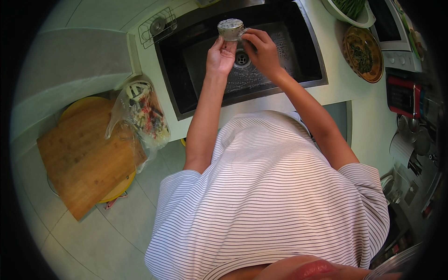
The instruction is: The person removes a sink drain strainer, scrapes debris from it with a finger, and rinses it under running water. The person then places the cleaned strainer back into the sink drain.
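Over the dark sink [196, 64], my left hand [222, 56] holds up a small round metal basket [230, 29], which looks like a sink strainer. Dark specks dot its silvery top face. My right hand [259, 49] is at the basket's right side, its fingertips pinching a bit of whitish, crumpled, net-like material [243, 33]; whether this is joined to the basket is too small to tell. Below and between my hands lies the uncovered drain [242, 58]. Water drops and foam spot the sink floor around it.
A wire rack [158, 27] hangs at the sink's left corner. Left of the counter are a plastic bag of food scraps [145, 108] and a wooden cutting board [89, 150]. To the right stand a brown bowl of greens [363, 54], a white basin [365, 21] and a microwave [402, 59].
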### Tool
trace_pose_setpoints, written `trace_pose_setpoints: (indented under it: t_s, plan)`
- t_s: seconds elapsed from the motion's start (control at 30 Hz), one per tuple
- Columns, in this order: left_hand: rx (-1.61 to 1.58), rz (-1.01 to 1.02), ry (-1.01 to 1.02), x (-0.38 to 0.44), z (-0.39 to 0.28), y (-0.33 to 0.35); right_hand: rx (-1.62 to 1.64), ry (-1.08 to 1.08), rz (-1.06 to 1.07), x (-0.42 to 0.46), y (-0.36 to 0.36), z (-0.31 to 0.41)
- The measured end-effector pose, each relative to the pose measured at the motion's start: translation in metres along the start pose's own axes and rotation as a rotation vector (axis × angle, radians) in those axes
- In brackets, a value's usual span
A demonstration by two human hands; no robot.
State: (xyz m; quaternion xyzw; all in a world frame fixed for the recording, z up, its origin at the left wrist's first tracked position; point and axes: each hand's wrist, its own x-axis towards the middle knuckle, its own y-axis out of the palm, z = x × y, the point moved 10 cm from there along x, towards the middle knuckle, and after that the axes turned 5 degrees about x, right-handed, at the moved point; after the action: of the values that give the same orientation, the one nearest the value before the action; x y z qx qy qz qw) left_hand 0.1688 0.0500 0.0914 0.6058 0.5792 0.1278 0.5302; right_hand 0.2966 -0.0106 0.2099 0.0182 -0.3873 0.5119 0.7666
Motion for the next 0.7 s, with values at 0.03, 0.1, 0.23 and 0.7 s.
trace_pose_setpoints:
  t_s: [0.03,0.1,0.23,0.7]
  plan:
    - [0.003,-0.016,-0.005,-0.002,-0.001,0.000,-0.008,0.009,-0.006,0.000,0.000,-0.005]
    - [0.010,-0.049,-0.014,-0.005,-0.003,-0.002,0.020,0.073,-0.014,0.002,0.000,-0.022]
    - [-0.020,-0.054,0.001,-0.005,-0.005,-0.003,0.036,-0.019,0.012,0.001,-0.002,-0.001]
    - [-0.062,-0.022,-0.040,-0.004,-0.008,-0.002,0.705,0.859,-0.191,-0.026,-0.013,-0.108]
